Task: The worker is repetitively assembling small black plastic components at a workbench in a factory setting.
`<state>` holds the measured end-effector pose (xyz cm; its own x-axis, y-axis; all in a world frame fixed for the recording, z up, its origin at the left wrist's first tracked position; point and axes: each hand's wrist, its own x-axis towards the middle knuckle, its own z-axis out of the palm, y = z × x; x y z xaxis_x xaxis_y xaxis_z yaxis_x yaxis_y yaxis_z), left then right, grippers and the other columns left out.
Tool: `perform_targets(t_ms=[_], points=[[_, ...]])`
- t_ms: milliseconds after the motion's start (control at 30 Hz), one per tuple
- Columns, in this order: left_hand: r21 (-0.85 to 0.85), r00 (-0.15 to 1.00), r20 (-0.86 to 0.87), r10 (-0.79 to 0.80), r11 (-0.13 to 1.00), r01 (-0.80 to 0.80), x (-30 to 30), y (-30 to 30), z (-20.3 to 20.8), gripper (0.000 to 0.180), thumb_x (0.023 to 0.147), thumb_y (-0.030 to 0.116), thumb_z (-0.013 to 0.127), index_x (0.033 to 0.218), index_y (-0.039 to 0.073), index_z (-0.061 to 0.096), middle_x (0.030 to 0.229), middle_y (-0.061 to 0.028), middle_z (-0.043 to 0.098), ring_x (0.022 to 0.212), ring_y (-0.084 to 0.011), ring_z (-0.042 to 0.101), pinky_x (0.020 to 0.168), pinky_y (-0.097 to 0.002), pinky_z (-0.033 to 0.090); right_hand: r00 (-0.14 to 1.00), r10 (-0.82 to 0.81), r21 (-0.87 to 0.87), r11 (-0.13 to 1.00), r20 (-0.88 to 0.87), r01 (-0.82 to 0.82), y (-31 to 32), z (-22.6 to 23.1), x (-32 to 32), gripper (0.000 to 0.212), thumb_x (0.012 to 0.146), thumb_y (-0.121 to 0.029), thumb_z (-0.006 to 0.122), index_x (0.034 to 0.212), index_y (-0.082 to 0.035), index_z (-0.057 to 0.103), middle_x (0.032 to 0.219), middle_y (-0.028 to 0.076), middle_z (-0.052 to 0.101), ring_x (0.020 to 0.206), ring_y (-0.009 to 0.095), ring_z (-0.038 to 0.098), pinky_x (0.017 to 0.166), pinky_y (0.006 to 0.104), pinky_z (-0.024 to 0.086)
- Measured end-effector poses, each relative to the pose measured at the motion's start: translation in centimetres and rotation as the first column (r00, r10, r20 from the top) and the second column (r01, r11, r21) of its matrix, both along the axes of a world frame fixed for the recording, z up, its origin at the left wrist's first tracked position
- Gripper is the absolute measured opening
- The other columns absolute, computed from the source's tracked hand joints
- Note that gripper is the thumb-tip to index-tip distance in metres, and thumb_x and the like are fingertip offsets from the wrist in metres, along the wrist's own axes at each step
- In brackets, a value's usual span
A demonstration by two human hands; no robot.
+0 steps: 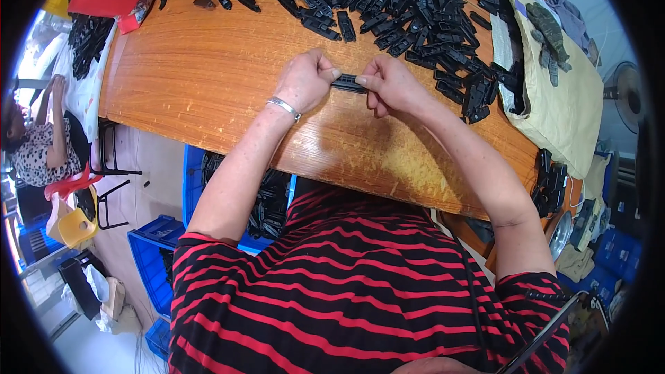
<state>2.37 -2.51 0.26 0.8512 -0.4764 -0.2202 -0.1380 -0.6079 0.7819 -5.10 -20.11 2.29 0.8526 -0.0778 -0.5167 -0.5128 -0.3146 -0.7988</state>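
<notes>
Tabletop [208, 76] beneath black parts [402, 3], near crates [149, 273]

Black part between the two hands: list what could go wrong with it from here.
The left hand and right hand pinch the black part near its ends, so it might slip. If dropped, it could get mixed up with the pile of black pieces beyond. The right forearm, close to the pile's near edge, might nudge some pieces.

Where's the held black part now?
Upper middle of the head view: the black part is pinched between the left hand and right hand, over the wooden table.
</notes>
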Motion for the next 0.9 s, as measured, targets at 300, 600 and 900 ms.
perform_targets(t_ms=[300,600,900], points=[[0.029,0.977,0.194,-0.087,0.996,0.083,-0.3,-0.1,-0.2,0.014,0.082,0.014,0.069,0.087,0.006,0.059,0.089,-0.0167,0.060,0.089,-0.0337,0.060,0.078,-0.0408,0.049,0.995,0.094,-0.134,0.986,-0.020,-0.096,-0.2,0.0,0.7,0.020,0.094,-0.016,0.061,0.087,-0.003,0.048,0.052,0.005,0.055,0.037,0.013,0.050,0.034,0.0271,0.038],[-0.044,0.937,0.343,-0.069,0.995,0.090,-1.7,0.4,-1.3,0.013,0.084,0.012,0.066,0.094,0.007,0.060,0.097,-0.0184,0.059,0.088,-0.0364,0.061,0.078,-0.0419,0.049,0.991,0.058,-0.190,0.981,0.117,-0.035,0.4,-0.6,-0.9,0.021,0.091,-0.014,0.065,0.082,-0.004,0.049,0.055,0.005,0.057,0.041,0.012,0.051,0.036,0.0279,0.036],[0.042,0.897,0.391,-0.207,0.977,0.207,-4.8,1.8,0.1,0.024,0.076,0.014,0.074,0.093,0.002,0.063,0.094,-0.0171,0.060,0.092,-0.0368,0.059,0.078,-0.0416,0.049,0.764,0.342,-0.541,0.841,0.547,0.011,0.4,-2.5,-4.7,0.024,0.084,-0.026,0.070,0.091,-0.007,0.056,0.074,0.012,0.065,0.067,0.033,0.064,0.059,0.0405,0.049]])
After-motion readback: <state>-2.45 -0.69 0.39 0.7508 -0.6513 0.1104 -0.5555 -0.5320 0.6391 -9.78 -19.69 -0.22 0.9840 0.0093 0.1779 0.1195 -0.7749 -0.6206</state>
